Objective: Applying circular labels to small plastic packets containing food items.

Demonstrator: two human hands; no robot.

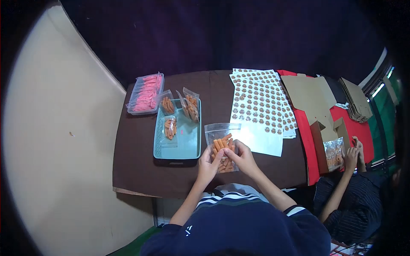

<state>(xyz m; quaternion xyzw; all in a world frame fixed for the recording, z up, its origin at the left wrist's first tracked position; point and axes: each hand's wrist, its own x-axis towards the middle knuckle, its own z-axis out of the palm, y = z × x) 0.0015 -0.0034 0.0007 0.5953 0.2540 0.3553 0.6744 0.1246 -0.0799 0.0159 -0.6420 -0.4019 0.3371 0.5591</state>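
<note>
Both my hands grip a clear zip-top bag [225, 136] filled with orange-brown snack sticks, held above the front of the table. My left hand [209, 163] holds its left side and my right hand [245, 156] its right. The two thumbs meet on the front of the bag, over what looks like a small round sticker they partly hide. To the left is a turquoise plastic tray [189, 150]. A filled bag [170, 128] lies flat in it, while another bag [168, 105] and some upright bags [191, 104] lean at its far end.
Sheets of round stickers [256, 96] lie behind my right hand. A clear box [145, 92] of pink packets stands at the far left. On a red-covered table at right, a co-worker's hands [354, 155] are beside an open cardboard box [317, 140]; folded cardboard [355, 99] is stacked behind.
</note>
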